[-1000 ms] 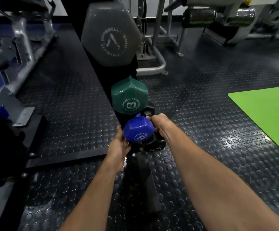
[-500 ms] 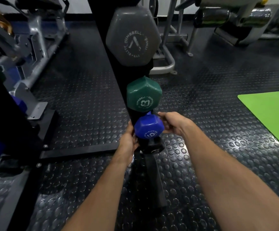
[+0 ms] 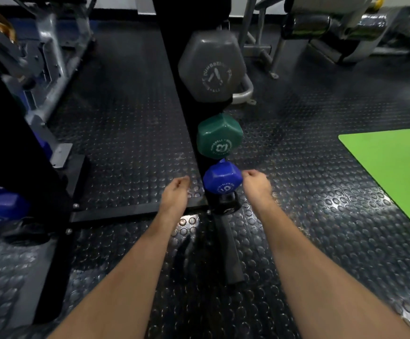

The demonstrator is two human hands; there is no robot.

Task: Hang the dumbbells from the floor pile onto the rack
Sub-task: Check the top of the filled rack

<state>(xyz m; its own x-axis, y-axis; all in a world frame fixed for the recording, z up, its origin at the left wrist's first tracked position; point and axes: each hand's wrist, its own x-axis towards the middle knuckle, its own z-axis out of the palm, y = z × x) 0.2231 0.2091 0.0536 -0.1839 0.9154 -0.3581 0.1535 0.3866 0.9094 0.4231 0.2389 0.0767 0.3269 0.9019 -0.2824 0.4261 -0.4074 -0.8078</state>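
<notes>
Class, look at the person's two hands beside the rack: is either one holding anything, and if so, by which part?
Nothing is held. The left hand and right hand hang loosely curled, either side of the blue dumbbell on the rack, apart from it.

Left hand (image 3: 176, 192) and right hand (image 3: 256, 183) loosely curled, empty, both forearms extended.

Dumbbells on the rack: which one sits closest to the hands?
The blue dumbbell, hanging below the green dumbbell and grey dumbbell; left hand and right hand flank it without touching.
</notes>
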